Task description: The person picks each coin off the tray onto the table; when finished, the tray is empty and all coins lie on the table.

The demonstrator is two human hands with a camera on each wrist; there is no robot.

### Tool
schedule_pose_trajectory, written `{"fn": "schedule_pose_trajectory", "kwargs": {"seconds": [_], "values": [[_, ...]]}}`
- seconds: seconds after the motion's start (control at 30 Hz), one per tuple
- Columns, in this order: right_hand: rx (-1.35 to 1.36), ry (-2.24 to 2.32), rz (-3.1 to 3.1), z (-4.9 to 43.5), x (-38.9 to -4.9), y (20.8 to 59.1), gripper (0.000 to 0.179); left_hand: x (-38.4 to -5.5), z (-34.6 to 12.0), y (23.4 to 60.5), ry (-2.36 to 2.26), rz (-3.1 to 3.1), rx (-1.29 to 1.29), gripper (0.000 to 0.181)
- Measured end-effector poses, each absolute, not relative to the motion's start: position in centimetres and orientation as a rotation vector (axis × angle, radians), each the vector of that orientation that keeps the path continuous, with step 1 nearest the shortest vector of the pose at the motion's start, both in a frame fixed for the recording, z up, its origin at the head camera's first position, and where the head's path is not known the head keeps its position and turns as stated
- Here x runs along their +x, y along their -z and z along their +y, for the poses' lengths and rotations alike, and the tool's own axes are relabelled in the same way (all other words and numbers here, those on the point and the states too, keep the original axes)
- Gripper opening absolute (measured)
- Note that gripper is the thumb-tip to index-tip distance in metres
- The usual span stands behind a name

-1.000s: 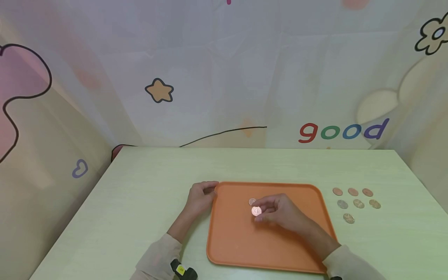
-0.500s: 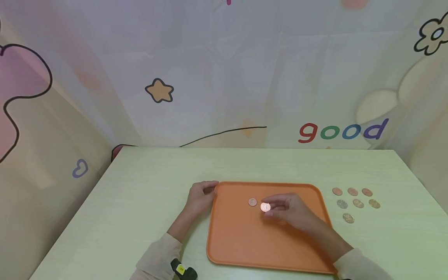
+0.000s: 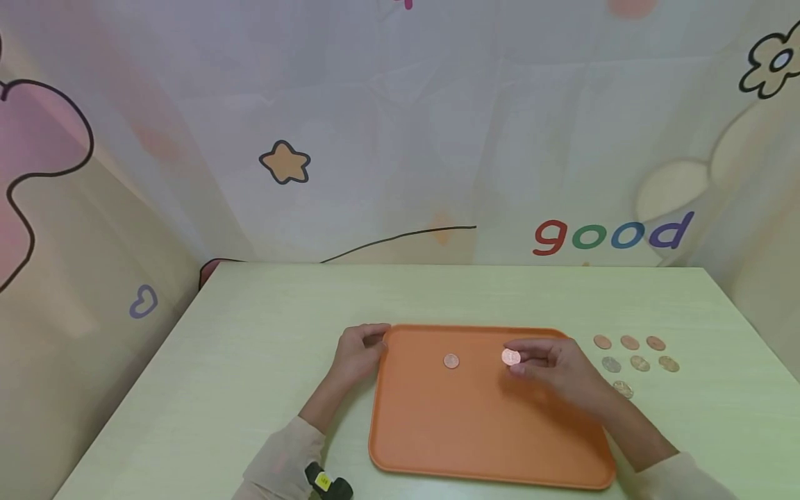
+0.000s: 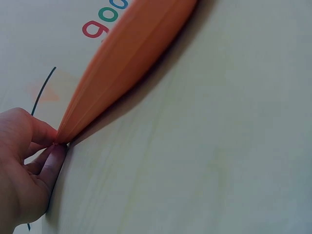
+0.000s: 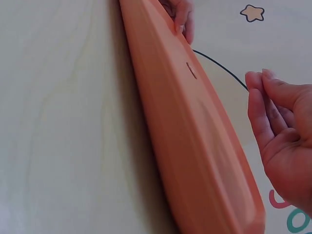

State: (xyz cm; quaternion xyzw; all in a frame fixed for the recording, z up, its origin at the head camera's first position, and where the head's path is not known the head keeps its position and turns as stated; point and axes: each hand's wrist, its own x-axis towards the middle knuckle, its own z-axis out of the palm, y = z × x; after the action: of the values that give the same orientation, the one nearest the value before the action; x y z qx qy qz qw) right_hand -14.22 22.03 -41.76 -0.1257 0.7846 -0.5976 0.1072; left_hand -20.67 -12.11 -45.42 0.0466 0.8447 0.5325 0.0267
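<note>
My right hand pinches a shiny copper coin between thumb and fingers, above the right half of an orange tray. In the right wrist view the same hand shows its fingertips meeting the thumb, with the coin hidden. A second coin lies flat on the tray, left of the held one. At the tray's far left corner, my left hand grips the rim. The left wrist view shows thumb and fingers of that hand closed on the tray's corner.
Right of the tray, several copper, silver and gold-toned coins lie in rows on the pale table. My right forearm partly covers the lowest coin. A printed cloth hangs behind the table.
My right hand has carried the pinched coin rightward and slightly away from me, off from beside the coin lying on the tray. The left hand has stayed at the tray's corner.
</note>
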Motion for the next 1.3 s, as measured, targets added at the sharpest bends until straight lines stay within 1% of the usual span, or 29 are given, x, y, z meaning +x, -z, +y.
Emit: {"fn": "schedule_pose_trajectory", "kwargs": {"seconds": [0.13, 0.27, 0.5, 0.67, 0.87, 1.0, 1.2, 1.3], "values": [[-0.412, 1.788, 2.307, 23.3, -13.7, 41.8, 0.05, -20.6, -12.2, 45.4, -1.654, 2.597, 0.144, 0.035], [-0.378, 1.794, 2.309, 24.7, -13.3, 41.9, 0.049, -20.7, -12.2, 45.5, -1.653, 2.599, 0.14, 0.034], [-0.335, 1.765, 2.427, 27.6, -12.5, 42.0, 0.036, -20.5, -12.2, 45.4, -1.657, 2.607, 0.16, 0.034], [-0.253, 1.704, 2.583, 29.6, -12.0, 42.3, 0.029, -20.6, -12.2, 45.4, -1.66, 2.612, 0.164, 0.034], [-0.229, 1.81, 2.6, 31.8, -11.0, 42.9, 0.033, -20.6, -12.2, 45.4, -1.651, 2.624, 0.163, 0.034], [-0.176, 1.838, 2.565, 33.3, -10.3, 43.3, 0.032, -20.7, -12.1, 45.4, -1.657, 2.619, 0.159, 0.034], [-0.091, 1.583, 2.895, 35.5, -9.3, 44.2, 0.029, -20.6, -12.1, 45.4, -1.669, 2.595, 0.145, 0.035], [-0.002, 1.357, 3.059, 36.4, -9.1, 44.5, 0.017, -20.6, -12.2, 45.4, -1.666, 2.595, 0.125, 0.034]]}}
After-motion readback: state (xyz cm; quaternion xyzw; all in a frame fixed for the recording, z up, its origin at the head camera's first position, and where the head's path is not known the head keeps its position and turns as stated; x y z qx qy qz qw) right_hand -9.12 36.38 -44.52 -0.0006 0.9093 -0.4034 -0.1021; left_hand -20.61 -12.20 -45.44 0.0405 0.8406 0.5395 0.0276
